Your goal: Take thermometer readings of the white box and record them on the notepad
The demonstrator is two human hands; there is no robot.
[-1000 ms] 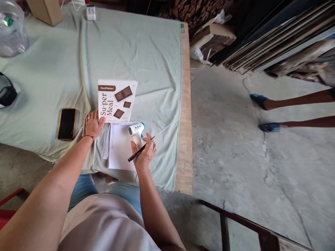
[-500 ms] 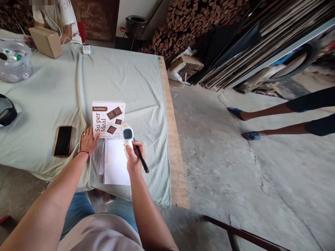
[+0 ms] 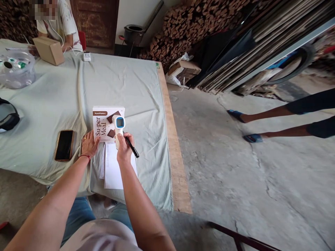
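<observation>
My left hand (image 3: 89, 143) is at the lower left corner of a white and brown "Su-per Meal" box (image 3: 98, 122), its thumb over the box's front and its fingers along the left side. My right hand (image 3: 125, 148) is wrapped round the handle of a white forehead thermometer (image 3: 119, 123) with a blue-rimmed screen, held over the box's right part. A black pen (image 3: 133, 149) sticks out from the same hand's fingers. Under the right forearm lie white paper sheets (image 3: 113, 172), partly covered by it. A phone (image 3: 64, 145) lies left of my left hand.
On the cloth-covered table (image 3: 123, 83) are a headset (image 3: 9, 115), a plastic bag (image 3: 19, 71), a carton (image 3: 49, 50) and a small white device (image 3: 87, 56). A person sits at the far left; another person's legs (image 3: 277, 108) show at right. A metal bar (image 3: 243, 237) stands at lower right.
My right hand has moved left and slightly up with the thermometer and pen, so the thermometer now overlaps the box's front. My left hand stays at the box. The view has shifted slightly.
</observation>
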